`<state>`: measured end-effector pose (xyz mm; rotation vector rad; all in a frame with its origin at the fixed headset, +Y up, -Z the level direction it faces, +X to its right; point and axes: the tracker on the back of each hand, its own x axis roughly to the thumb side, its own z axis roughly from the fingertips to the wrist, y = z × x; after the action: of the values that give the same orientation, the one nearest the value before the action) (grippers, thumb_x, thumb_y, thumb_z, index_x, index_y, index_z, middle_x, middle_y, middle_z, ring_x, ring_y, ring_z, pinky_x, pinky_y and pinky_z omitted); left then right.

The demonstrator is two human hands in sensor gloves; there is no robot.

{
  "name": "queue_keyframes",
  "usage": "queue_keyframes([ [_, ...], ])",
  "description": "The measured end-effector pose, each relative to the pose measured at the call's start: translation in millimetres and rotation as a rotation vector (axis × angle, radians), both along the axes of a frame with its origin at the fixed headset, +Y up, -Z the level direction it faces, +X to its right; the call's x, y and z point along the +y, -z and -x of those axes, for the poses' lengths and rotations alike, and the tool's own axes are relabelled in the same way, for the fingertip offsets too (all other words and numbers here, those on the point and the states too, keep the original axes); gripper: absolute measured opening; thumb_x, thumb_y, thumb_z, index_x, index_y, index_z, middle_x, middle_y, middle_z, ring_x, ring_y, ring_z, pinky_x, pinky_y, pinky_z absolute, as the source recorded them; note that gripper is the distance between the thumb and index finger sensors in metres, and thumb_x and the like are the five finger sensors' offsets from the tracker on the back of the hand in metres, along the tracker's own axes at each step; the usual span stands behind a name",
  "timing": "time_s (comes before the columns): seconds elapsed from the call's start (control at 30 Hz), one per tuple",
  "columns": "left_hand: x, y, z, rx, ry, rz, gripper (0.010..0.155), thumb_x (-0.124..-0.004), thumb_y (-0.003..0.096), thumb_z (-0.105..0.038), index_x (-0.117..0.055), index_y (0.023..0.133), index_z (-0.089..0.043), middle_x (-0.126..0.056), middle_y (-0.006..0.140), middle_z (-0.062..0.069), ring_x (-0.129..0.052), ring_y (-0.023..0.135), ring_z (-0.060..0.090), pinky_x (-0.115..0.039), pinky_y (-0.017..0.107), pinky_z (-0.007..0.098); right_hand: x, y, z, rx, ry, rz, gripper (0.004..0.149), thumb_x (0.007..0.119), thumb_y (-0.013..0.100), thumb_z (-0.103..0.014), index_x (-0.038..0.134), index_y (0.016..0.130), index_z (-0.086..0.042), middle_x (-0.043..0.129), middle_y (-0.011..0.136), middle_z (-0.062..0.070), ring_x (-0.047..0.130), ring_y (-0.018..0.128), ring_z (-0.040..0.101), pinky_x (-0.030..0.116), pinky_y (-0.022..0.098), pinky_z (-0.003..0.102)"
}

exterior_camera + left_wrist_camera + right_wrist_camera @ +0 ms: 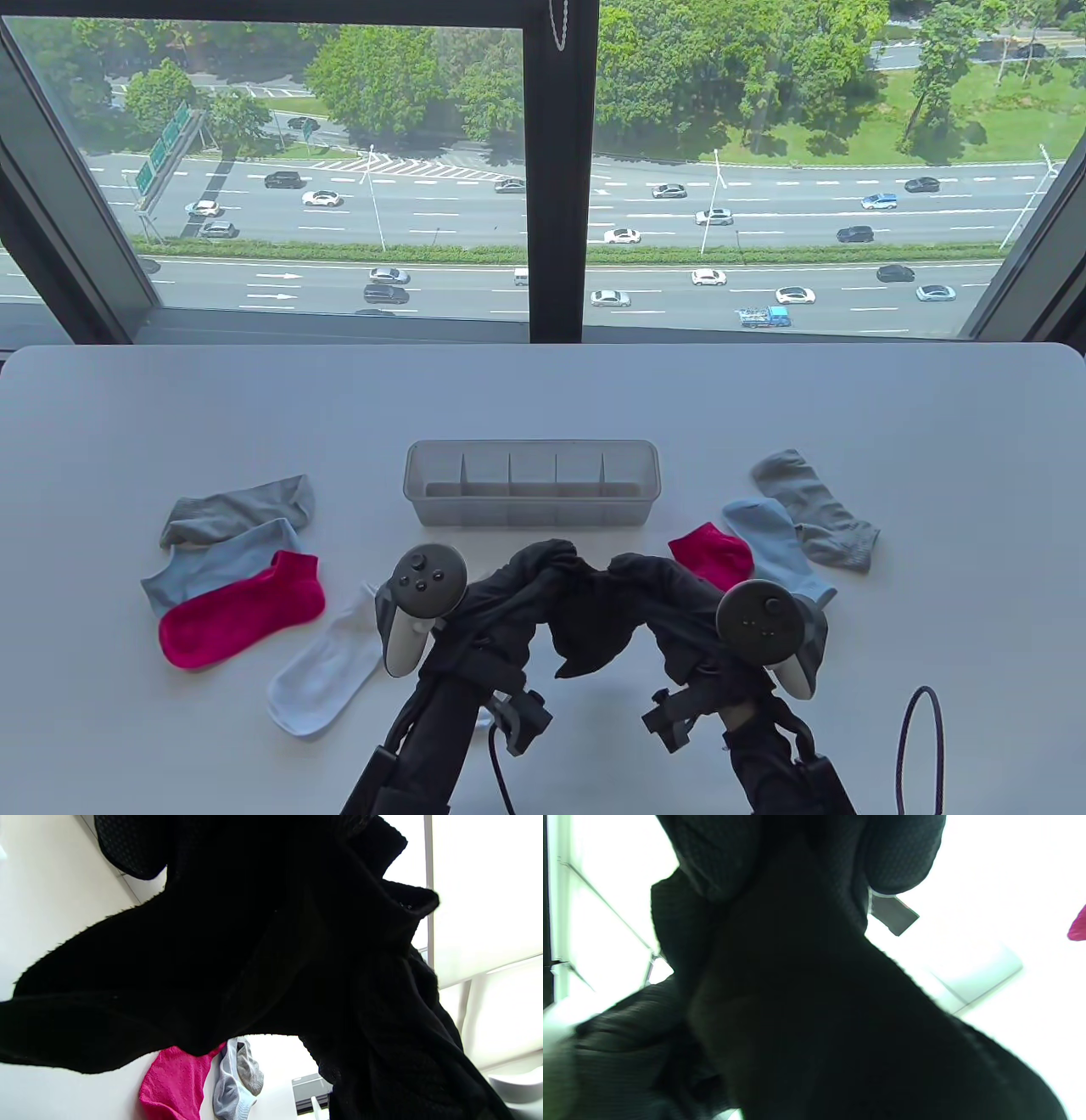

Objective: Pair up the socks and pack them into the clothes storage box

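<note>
A black sock (594, 641) hangs above the table's front centre, gripped between my left hand (530, 577) and my right hand (657, 586); whether it is one sock or a pair I cannot tell. It fills the left wrist view (254, 955) and the right wrist view (814, 1018), where gloved fingertips (903, 857) curl over it. Just beyond the hands stands the clear storage box (533, 512) with several dividers. On the left lie a grey sock (242, 508), a light blue sock (216, 562), a pink sock (242, 609) and a white sock (327, 671).
To the right of the box lie another pink sock (711, 553), a light blue sock (774, 539) and a grey sock (814, 509). A black cable (920, 747) loops at the front right. A window runs behind the table's far edge (543, 348).
</note>
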<state>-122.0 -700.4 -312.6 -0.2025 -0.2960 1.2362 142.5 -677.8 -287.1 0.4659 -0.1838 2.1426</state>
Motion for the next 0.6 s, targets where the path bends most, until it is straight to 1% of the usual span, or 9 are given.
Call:
queue_keyframes([
  [0.07, -0.8, -0.4, 3.8, 0.019, -0.035, 0.008, 0.046, -0.061, 0.0616, -0.031, -0.066, 0.104, -0.012, -0.089, 0.094, 0.02, -0.093, 0.081, 0.043, -0.072, 0.064, 0.061, 2.4, 0.4, -0.5, 0.116, 0.033, 0.039, 0.038, 0.079, 0.053, -0.028, 0.078, 0.09, -0.023, 0.09, 0.089, 0.015, 0.09, 0.078, 0.035, 0.067, 0.065, 0.058],
  [0.13, -0.2, -1.2, 4.4, 0.01, -0.054, 0.01, 0.046, -0.06, 0.0615, -0.032, -0.07, 0.1, -0.009, -0.087, 0.096, 0.022, -0.089, 0.084, 0.046, -0.068, 0.065, 0.064, 3.2, -0.5, 2.6, 0.169, 0.066, 0.06, 0.038, 0.079, 0.052, -0.029, 0.08, 0.09, -0.024, 0.084, 0.096, 0.019, 0.076, 0.09, 0.045, 0.059, 0.067, 0.065],
  [0.17, 1.0, -1.6, 2.9, -0.006, -0.046, 0.007, 0.046, -0.061, 0.0612, -0.033, -0.072, 0.099, -0.01, -0.087, 0.096, 0.022, -0.088, 0.084, 0.046, -0.068, 0.066, 0.064, 2.8, -0.6, 4.0, 0.172, 0.06, 0.062, 0.037, 0.079, 0.052, -0.029, 0.08, 0.09, -0.025, 0.08, 0.099, 0.02, 0.072, 0.092, 0.046, 0.058, 0.067, 0.067],
  [0.23, 3.2, -1.7, -2.6, -0.102, -0.03, -0.004, 0.046, -0.062, 0.0611, -0.035, -0.074, 0.099, -0.013, -0.086, 0.098, 0.019, -0.087, 0.086, 0.044, -0.067, 0.066, 0.064, 0.3, -0.3, 6.0, 0.171, 0.058, 0.065, 0.037, 0.079, 0.052, -0.03, 0.08, 0.089, -0.027, 0.072, 0.106, 0.023, 0.063, 0.097, 0.05, 0.054, 0.068, 0.068],
  [0.27, 4.7, -1.8, -6.5, -0.157, -0.044, 0.004, 0.046, -0.062, 0.0614, -0.035, -0.074, 0.1, -0.013, -0.086, 0.099, 0.018, -0.087, 0.087, 0.044, -0.067, 0.067, 0.064, -1.2, 1.2, 6.2, 0.204, 0.072, 0.085, 0.037, 0.079, 0.052, -0.031, 0.08, 0.089, -0.028, 0.071, 0.106, 0.022, 0.063, 0.097, 0.05, 0.054, 0.068, 0.068],
  [0.33, 5.4, -2.2, -9.8, -0.173, -0.094, 0.01, 0.046, -0.061, 0.0615, -0.035, -0.073, 0.101, -0.014, -0.084, 0.101, 0.018, -0.085, 0.089, 0.044, -0.066, 0.067, 0.064, -1.8, 1.8, 5.8, 0.264, 0.151, 0.125, 0.037, 0.079, 0.052, -0.029, 0.08, 0.089, -0.028, 0.07, 0.104, 0.022, 0.063, 0.095, 0.049, 0.051, 0.068, 0.07],
  [0.4, 4.4, -1.4, -10.6, -0.214, -0.127, 0.013, 0.047, -0.061, 0.0615, -0.036, -0.072, 0.102, -0.014, -0.084, 0.102, 0.018, -0.084, 0.091, 0.044, -0.065, 0.068, 0.065, -1.3, 1.9, 3.5, 0.232, 0.196, 0.119, 0.037, 0.079, 0.053, -0.029, 0.079, 0.09, -0.027, 0.07, 0.103, 0.022, 0.063, 0.095, 0.048, 0.051, 0.069, 0.069],
  [0.5, 3.3, -2.0, -12.5, -0.284, -0.187, 0.061, 0.048, -0.062, 0.0614, -0.037, -0.074, 0.101, -0.013, -0.083, 0.102, 0.019, -0.08, 0.093, 0.046, -0.063, 0.069, 0.066, -4.7, -0.1, -0.1, 0.063, 0.184, 0.06, 0.038, 0.076, 0.055, -0.033, 0.075, 0.092, -0.028, 0.066, 0.106, 0.024, 0.063, 0.096, 0.049, 0.054, 0.069, 0.066],
  [0.6, 3.0, -2.1, -15.1, -0.292, -0.158, 0.053, 0.049, -0.06, 0.0615, -0.038, -0.074, 0.101, -0.013, -0.082, 0.104, 0.019, -0.078, 0.095, 0.047, -0.062, 0.069, 0.067, -8.6, 0.0, 2.3, 0.075, 0.217, 0.086, 0.038, 0.076, 0.056, -0.031, 0.074, 0.093, -0.026, 0.064, 0.108, 0.027, 0.067, 0.093, 0.049, 0.058, 0.068, 0.065],
])
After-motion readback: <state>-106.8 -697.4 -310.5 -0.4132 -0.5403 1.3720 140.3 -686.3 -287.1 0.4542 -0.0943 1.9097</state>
